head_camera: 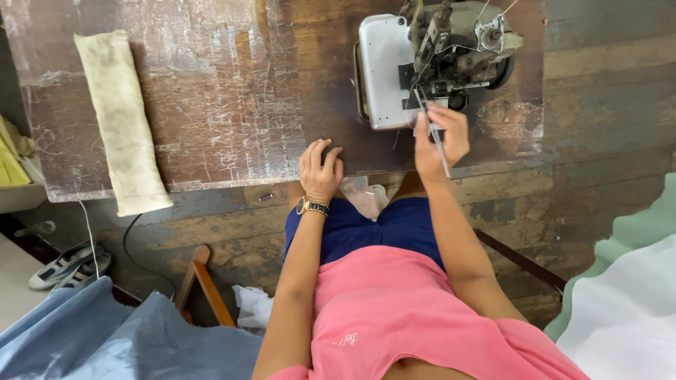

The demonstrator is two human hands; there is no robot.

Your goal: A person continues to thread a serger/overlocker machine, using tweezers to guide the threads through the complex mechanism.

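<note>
My right hand [442, 137] was up at the front of the overlock sewing machine [429, 60], fingers pinched shut on a pair of thin metal tweezers [434, 134]. The tweezers ran between my thumb and forefinger, tips pointing into the machine's threading area, the back end sticking out below my palm toward me. Thin threads hung around the machine there; couldn't tell if the tips touched one. My left hand [320, 171] rested at the near edge of the worn wooden table [232, 91], left of the machine, fingers curled loosely down on the board, holding nothing I could see. A gold wristwatch [312, 207] sat on that wrist. Far left of the machine a long off-white cloth pad [121, 123] lay on the table, its near end hanging over the edge. Blue fabric [98, 338] lay below the table, well left of the machine.
</note>
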